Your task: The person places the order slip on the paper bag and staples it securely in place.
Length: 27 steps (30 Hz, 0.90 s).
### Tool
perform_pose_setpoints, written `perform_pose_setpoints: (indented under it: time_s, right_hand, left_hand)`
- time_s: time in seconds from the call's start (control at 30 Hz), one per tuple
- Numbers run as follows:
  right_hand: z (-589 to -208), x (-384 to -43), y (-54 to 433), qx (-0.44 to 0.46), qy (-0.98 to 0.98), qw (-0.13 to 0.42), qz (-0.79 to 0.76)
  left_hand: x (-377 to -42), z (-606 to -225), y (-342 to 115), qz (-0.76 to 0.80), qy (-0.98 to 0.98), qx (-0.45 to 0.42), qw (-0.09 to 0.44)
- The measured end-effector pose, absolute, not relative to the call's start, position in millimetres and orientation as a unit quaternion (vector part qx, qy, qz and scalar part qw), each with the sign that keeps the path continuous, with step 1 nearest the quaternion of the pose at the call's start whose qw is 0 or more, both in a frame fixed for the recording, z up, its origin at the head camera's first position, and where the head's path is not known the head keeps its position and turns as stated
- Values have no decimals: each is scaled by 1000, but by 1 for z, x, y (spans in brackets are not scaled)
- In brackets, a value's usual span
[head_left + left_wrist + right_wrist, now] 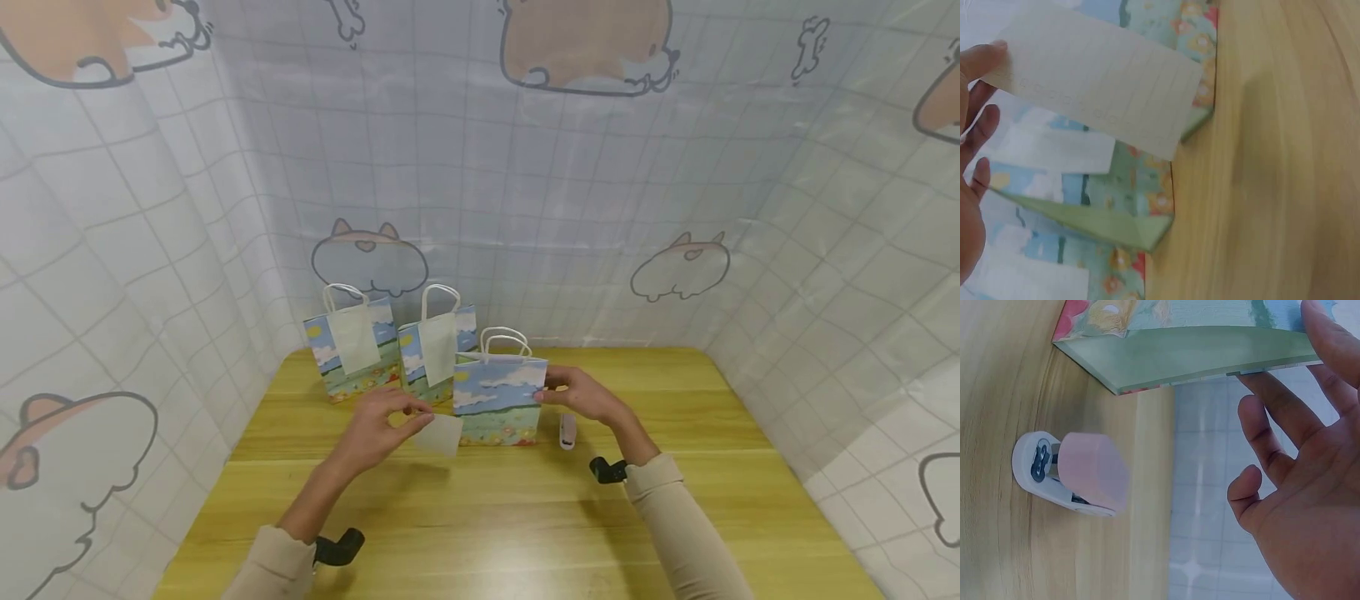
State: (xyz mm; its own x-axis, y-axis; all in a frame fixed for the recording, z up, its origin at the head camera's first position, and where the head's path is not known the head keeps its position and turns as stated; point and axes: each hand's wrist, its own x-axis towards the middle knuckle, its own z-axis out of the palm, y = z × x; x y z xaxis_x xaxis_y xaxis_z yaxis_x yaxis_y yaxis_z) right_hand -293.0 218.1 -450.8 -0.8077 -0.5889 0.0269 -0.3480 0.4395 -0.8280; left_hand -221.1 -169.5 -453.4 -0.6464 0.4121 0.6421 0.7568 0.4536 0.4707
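My left hand (375, 429) pinches a small off-white lined paper card (442, 435) between thumb and fingers. In the left wrist view the card (1100, 84) shows its ruled lines and overlaps the bags behind it. A paper gift bag (498, 396) with a sky-and-meadow print and white handles stands upright on the table. My right hand (588, 396) grips this bag at its right side, the thumb on the front and fingers behind. In the right wrist view the bag's green side panel (1191, 353) lies between thumb and fingers.
Two matching bags, the left one (321, 350) and the middle one (412, 367), stand behind, each with a white card on its front. A pink and white stapler (567, 432) sits on the wooden table (487, 533) beside my right hand. Printed curtains (562, 208) enclose the table.
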Motion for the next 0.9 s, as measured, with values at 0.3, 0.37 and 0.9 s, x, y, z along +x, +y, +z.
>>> perform_pose_setpoints:
  time_s: [0.3, 0.37, 0.9]
  right_hand:
    - [-453, -291, 210, -289, 835, 131, -450]
    - [-454, -290, 208, -289, 835, 130, -450]
    - [-453, -283, 197, -303, 841, 123, -431]
  left_hand:
    - [-231, -448, -140, -391, -761, -396, 332]
    - [-233, -448, -133, -384, -769, -381, 341]
    - [-251, -447, -104, -390, -754, -335, 410]
